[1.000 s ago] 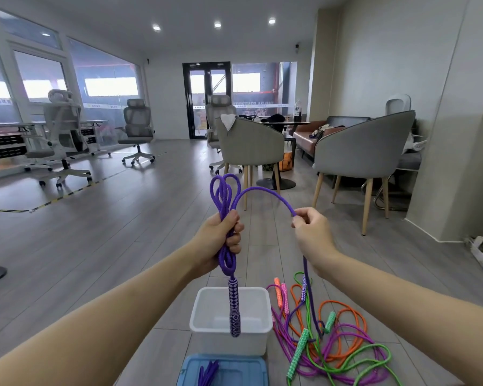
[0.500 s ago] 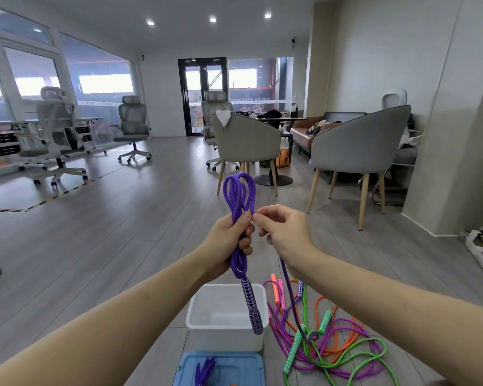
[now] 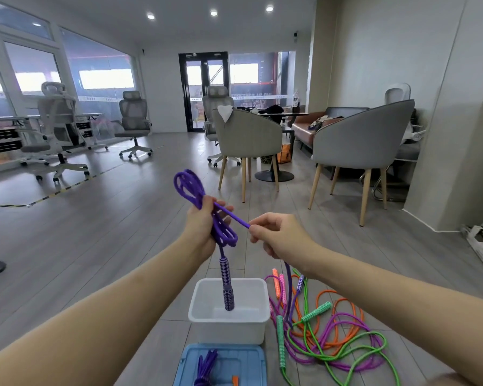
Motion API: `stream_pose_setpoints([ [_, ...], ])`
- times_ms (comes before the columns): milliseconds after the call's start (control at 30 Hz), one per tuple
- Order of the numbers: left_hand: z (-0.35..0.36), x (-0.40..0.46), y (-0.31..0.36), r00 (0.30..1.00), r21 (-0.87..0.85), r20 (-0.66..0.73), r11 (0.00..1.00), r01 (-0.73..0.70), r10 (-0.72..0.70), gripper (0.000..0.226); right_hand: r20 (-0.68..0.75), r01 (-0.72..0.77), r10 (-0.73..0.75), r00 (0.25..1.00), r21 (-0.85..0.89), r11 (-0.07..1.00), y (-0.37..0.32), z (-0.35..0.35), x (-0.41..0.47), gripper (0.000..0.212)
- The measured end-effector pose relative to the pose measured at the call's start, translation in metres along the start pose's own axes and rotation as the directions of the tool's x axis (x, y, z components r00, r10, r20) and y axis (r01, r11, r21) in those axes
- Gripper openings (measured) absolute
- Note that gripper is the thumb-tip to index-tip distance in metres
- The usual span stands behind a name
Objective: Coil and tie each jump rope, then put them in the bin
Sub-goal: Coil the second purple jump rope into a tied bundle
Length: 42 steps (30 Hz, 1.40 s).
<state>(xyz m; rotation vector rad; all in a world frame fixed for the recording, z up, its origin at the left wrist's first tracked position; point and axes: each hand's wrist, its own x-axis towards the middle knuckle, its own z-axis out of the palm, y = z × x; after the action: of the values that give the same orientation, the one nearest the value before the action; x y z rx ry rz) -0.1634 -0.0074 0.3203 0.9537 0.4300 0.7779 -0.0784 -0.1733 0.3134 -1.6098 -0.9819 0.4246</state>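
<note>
Two hands on purple rope (image 3: 198, 190): left hand (image 3: 204, 227) grip holding coil, right hand (image 3: 276, 235) grip pinching strand; handle (image 3: 226, 285) dangling over white bin (image 3: 229, 327).

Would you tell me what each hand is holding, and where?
Left hand grips the coiled purple jump rope around its middle; right hand pinches its free strand.

Two bare forearms — no sleeves
</note>
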Motion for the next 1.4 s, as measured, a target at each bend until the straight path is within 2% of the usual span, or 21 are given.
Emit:
stream_pose_setpoints([
  [133, -0.007, 0.014, 0.017, 0.997, -0.199, 0.002, 0.977, 0.078, -0.08, 0.023, 0.097, 0.054, -0.032, 0.995, -0.233, 0.971, 0.015, -0.008, -0.004, 0.016],
  [300, -0.017, 0.019, 0.035, 0.993, -0.27, 0.072, 0.957, 0.105, -0.089, 0.027, 0.029, 0.058, -0.051, 0.998, -0.368, 0.928, 0.028, -0.034, -0.002, 0.02],
  [367, -0.02, 0.018, 0.04, 0.995, -0.214, 0.078, 0.974, 0.072, -0.056, 0.026, -0.035, 0.056, -0.076, 0.996, -0.402, 0.914, 0.029, -0.043, 0.0, 0.02],
  [467, -0.022, 0.013, 0.034, 0.992, 0.057, 0.122, 0.998, 0.016, -0.023, 0.022, -0.044, 0.101, -0.132, 0.99, -0.42, 0.902, 0.025, -0.046, 0.002, 0.017],
  [567, -0.021, 0.002, 0.021, 0.969, 0.296, 0.244, 0.955, -0.026, -0.049, 0.019, 0.012, 0.189, -0.206, 0.979, -0.45, 0.873, 0.021, -0.035, 0.002, 0.014],
  [700, -0.013, -0.011, 0.009, 0.945, 0.455, 0.315, 0.888, -0.065, -0.092, 0.022, 0.08, 0.309, -0.317, 0.945, -0.537, 0.785, 0.013, -0.02, 0.004, 0.013],
  [1000, -0.003, -0.024, 0.001, 0.886, 0.462, 0.4, 0.887, 0.025, -0.233, 0.028, 0.17, 0.46, -0.477, 0.862, -0.658, 0.596, 0.007, -0.014, 0.01, 0.013],
  [1167, -0.002, -0.025, -0.004, 0.851, 0.47, 0.433, 0.88, 0.068, -0.297, 0.035, 0.216, 0.501, -0.547, 0.808, -0.741, 0.447, 0.011, -0.014, 0.01, 0.013],
  [1333, -0.001, -0.028, -0.004, 0.848, 0.437, 0.445, 0.896, 0.074, -0.287, 0.038, 0.176, 0.486, -0.588, 0.789, -0.765, 0.423, 0.007, -0.013, 0.006, 0.025],
  [1400, -0.001, -0.029, -0.004, 0.841, 0.438, 0.455, 0.896, 0.075, -0.293, 0.037, 0.137, 0.486, -0.612, 0.779, -0.748, 0.452, 0.006, -0.013, 0.005, 0.019],
])
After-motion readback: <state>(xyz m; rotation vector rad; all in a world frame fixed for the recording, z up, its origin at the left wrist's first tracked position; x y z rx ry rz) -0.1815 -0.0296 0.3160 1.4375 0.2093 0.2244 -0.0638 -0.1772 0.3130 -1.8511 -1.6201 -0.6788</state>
